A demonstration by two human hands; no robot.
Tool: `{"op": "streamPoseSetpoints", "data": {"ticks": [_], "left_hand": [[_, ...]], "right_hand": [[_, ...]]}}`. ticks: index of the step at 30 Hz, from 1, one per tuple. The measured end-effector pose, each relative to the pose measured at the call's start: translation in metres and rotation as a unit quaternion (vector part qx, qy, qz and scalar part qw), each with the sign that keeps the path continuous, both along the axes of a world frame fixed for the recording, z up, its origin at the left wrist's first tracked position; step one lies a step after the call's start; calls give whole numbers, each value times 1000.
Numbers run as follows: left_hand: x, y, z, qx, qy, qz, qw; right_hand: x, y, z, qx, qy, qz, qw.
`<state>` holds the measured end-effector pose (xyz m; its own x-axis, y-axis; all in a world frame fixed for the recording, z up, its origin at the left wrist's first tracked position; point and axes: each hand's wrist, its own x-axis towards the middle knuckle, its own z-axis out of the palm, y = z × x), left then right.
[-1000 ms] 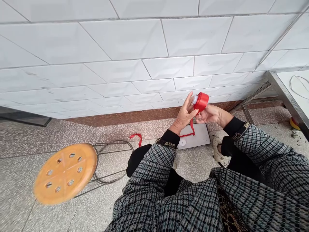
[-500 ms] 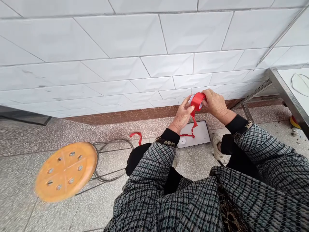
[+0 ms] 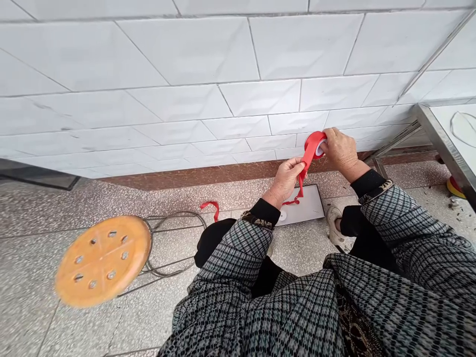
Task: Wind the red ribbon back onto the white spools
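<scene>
Right there at your one o'clock, your right hand (image 3: 342, 151) is closed around the roll of red tape (image 3: 311, 147), and your left hand (image 3: 285, 181) pinches the pulled-out strip of tape (image 3: 305, 163) firmly. Watch where it dangles over the white board (image 3: 311, 204): if that pinch slackens, the strip could twist or stick to itself. A loose grip could also drop the roll onto the terrazzo floor (image 3: 305, 258), sending it toward the orange stool (image 3: 103, 261) at ten o'clock.
</scene>
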<state>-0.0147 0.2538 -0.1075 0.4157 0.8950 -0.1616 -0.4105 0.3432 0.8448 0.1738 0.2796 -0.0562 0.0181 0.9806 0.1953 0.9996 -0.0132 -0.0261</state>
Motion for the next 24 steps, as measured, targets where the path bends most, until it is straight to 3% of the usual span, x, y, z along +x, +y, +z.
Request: {"op": "streamPoseSetpoints", "data": {"ticks": [6,9,11,14,17,19,24], "left_hand": [[0,-4,4,-2,-9,0,1000],[0,-3,7,2,12,8,1000],[0,-2,6,12,33,25,999],[2,-1,2,43,71,62,995],[3,1,-4,63,67,79,993],[3,2,-6,72,48,87,993],[-3,8,2,80,14,150,985]], "right_hand": [[5,9,-6,2,133,-34,991],[0,11,-9,-29,242,-54,968],[-6,11,-11,-75,354,-74,929],[-18,9,-13,-141,510,-124,840],[-25,9,-14,-163,585,-160,778],[-26,10,-16,-163,592,-171,771],[-19,16,-30,-170,564,-168,791]]}}
